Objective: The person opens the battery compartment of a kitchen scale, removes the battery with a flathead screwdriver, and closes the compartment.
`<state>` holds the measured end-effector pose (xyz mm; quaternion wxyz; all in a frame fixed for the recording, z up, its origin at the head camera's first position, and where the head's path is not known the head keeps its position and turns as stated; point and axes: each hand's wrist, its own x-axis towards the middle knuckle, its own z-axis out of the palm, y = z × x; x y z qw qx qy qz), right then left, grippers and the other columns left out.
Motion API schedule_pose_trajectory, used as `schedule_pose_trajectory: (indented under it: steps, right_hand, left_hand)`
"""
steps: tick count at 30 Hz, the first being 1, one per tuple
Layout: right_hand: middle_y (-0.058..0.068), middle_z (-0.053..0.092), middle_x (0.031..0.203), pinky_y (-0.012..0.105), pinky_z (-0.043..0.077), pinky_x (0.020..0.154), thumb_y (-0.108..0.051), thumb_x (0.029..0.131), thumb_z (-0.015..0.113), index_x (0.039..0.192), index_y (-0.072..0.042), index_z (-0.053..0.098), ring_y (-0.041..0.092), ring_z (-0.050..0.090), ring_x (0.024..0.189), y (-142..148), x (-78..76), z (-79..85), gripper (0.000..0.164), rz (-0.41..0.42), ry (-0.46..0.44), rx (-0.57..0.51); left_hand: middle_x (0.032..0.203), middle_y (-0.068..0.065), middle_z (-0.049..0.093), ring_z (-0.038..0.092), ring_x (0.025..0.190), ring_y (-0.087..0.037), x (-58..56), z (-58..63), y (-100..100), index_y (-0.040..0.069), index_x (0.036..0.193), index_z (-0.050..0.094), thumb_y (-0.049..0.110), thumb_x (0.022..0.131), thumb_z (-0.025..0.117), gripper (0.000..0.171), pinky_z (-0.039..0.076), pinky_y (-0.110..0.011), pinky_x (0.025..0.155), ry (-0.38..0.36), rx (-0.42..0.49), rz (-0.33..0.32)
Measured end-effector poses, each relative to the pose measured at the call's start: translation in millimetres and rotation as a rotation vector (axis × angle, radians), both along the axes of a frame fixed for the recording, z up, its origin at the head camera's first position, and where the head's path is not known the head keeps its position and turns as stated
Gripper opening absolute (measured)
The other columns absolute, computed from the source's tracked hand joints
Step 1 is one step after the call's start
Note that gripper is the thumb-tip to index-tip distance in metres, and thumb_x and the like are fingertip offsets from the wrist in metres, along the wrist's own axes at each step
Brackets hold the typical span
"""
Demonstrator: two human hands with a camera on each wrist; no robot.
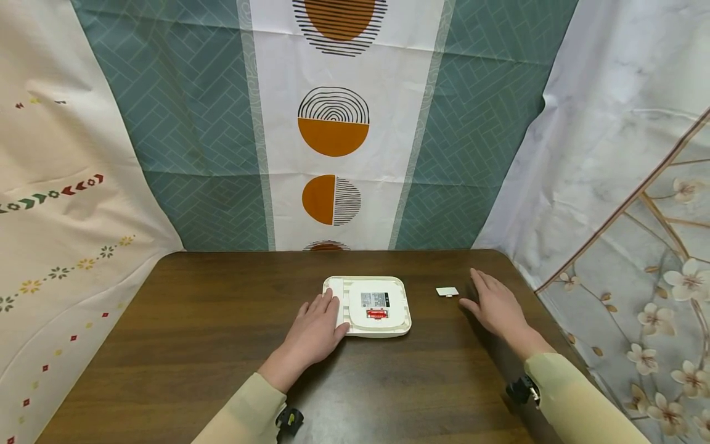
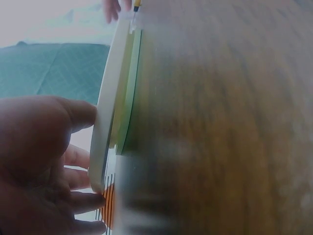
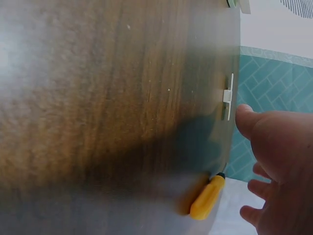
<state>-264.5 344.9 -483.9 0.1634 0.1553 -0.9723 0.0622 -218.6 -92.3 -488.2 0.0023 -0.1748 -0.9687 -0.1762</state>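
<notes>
A white, rounded-square battery device (image 1: 360, 333) lies on the table with its labelled face up. Red batteries (image 1: 377, 314) show in its uncovered compartment. My left hand (image 1: 314, 330) rests at its left side, fingers extended along that edge and thumb on the near edge. In the left wrist view the thumb touches the device's side wall (image 2: 108, 107). My right hand (image 1: 496, 305) is off to the right, fingers loose and holding nothing. Beside it lies a small white battery cover (image 1: 447, 291). A yellow-handled screwdriver (image 3: 208, 198) is near the right fingers, hidden in the head view.
The brown wooden table (image 1: 211, 345) ends at a patterned curtain (image 1: 211, 203) behind. A floral cloth (image 1: 654, 345) hangs along the right side and a cream cloth (image 1: 72, 246) along the left. Both wrists wear small black cameras.
</notes>
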Motion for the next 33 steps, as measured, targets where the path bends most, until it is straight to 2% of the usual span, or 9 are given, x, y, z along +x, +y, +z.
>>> schedule_pose_trajectory:
  steps: [4,16,22,27,33]
  right_hand:
    - [0.039,0.051,0.155,0.070,0.041,0.115,-0.030,0.103,0.080,0.160,0.012,0.044,0.058,0.050,0.143,-1,6.8,2.8,0.080,-0.031,-0.017,0.000]
    - [0.040,0.056,0.149,0.069,0.045,0.112,-0.029,0.100,0.083,0.154,0.015,0.049,0.058,0.055,0.136,6,20.2,3.1,0.078,-0.082,0.066,-0.006]
    - [0.042,0.060,0.140,0.071,0.046,0.109,-0.030,0.100,0.084,0.144,0.019,0.054,0.060,0.058,0.129,12,24.9,-1.5,0.072,-0.145,0.032,-0.015]
    - [0.041,0.065,0.125,0.071,0.050,0.100,-0.029,0.099,0.084,0.128,0.020,0.059,0.060,0.062,0.116,16,26.7,-4.4,0.062,-0.184,0.014,-0.031]
    - [0.031,0.066,0.103,0.067,0.053,0.083,-0.029,0.099,0.085,0.113,0.015,0.061,0.053,0.064,0.096,16,28.5,-3.5,0.051,-0.208,0.010,-0.029]
  left_hand:
    - [0.173,-0.027,0.036,0.037,0.160,-0.046,-0.4,0.0,0,-0.004,0.163,0.047,0.041,0.111,0.066,0.071,0.029,-0.066,0.127,-0.003,-0.002,0.000]
    - [0.173,-0.027,0.037,0.037,0.160,-0.045,-0.3,-1.5,0,-0.004,0.163,0.047,0.041,0.111,0.067,0.072,0.030,-0.066,0.126,-0.008,-0.001,0.002]
    - [0.173,-0.027,0.037,0.037,0.160,-0.046,-0.5,-1.2,-1,-0.005,0.163,0.047,0.040,0.111,0.066,0.071,0.030,-0.067,0.126,-0.004,-0.003,0.003]
    - [0.172,-0.028,0.038,0.039,0.158,-0.047,0.3,-0.9,-1,-0.005,0.162,0.048,0.038,0.111,0.067,0.069,0.031,-0.067,0.126,0.009,0.007,-0.005]
    - [0.172,-0.028,0.038,0.038,0.159,-0.047,-0.3,-0.1,-1,-0.005,0.162,0.048,0.038,0.111,0.067,0.070,0.031,-0.067,0.126,0.012,0.008,-0.008]
